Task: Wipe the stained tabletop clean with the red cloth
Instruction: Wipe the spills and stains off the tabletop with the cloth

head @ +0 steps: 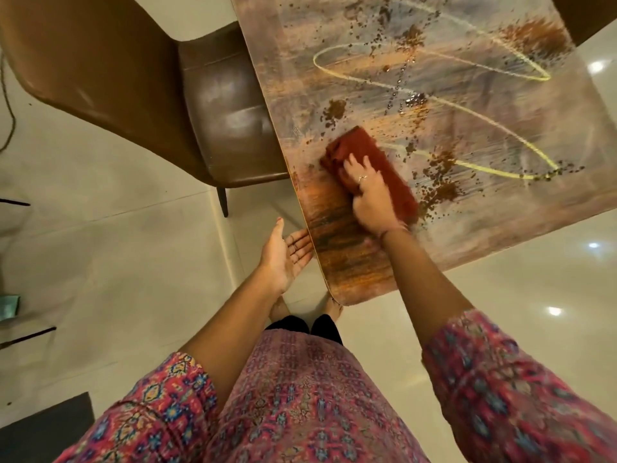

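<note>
The tabletop is glossy, with streaky orange, brown and grey colouring and thin yellow loops. Brown crumbly stains and scattered specks lie across it, with thicker patches at the far right. A folded red cloth lies flat near the table's left edge. My right hand presses down on the cloth with fingers spread. My left hand is held palm up, cupped just below the table's left edge, with nothing in it.
A brown leather chair stands against the table's left side. The floor is pale glossy tile. A dark mat lies at the lower left. My feet are close to the table's near corner.
</note>
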A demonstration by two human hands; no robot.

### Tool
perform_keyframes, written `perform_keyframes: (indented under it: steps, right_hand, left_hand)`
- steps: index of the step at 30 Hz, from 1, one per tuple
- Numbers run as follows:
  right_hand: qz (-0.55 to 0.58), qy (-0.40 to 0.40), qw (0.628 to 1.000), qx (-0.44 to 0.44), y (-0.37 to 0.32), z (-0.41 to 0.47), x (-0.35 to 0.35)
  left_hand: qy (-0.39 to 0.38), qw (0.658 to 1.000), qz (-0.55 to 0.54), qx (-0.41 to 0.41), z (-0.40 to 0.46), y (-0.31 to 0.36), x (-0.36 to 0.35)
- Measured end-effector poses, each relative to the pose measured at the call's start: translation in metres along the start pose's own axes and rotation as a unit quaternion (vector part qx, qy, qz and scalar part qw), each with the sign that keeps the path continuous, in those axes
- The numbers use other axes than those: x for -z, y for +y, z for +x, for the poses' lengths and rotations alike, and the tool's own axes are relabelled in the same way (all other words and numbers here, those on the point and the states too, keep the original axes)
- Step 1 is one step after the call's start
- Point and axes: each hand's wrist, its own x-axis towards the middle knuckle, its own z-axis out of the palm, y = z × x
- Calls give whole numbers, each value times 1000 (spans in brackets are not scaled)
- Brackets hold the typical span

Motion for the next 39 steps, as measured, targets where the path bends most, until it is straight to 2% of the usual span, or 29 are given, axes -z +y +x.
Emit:
perform_keyframes:
  steps: [4,7,10,13,15,17,21,23,25,30,35,37,39]
  right_hand:
    - [-31,-116,986,115,17,-121,-34]
    - [-88,-148,971,165,55,-156,-14]
    - [-101,-109,979,138,70,-114,11]
    - [-72,5,996,45,54,-42,18]
    - [-66,49,997,-10,31,-1,9]
    - [-77,39,996,10,4,15,-10]
    - [-73,-83,982,153,-14,-51,-43]
    - [-62,-130,975,171,-5,-91,-44]
    - [-52,-145,974,167,-1,-98,-39]
    - [-46,-115,975,183,-27,-3,-27]
    - [-45,-36,992,109,-51,116,-13]
    - [-53,-37,992,105,-55,113,-18]
    - [-40,-39,992,117,-45,70,-29]
  left_hand:
    - [19,1000,5,5,2,2,-4]
    - [17,1000,8,9,3,4,-7]
    - [8,1000,4,10,3,6,-6]
    - [7,1000,-3,8,3,4,-4]
    - [12,1000,0,5,3,2,-4]
    - [12,1000,-4,6,4,3,-2]
    - [11,999,-29,19,8,7,1]
    - [10,998,-51,30,9,8,1]
    - [11,998,-56,30,9,8,1]
    - [32,999,-4,14,7,6,-1]
    - [19,1000,13,10,5,5,-3]
    - [14,1000,22,13,4,7,-2]
    - [11,1000,15,11,4,9,-4]
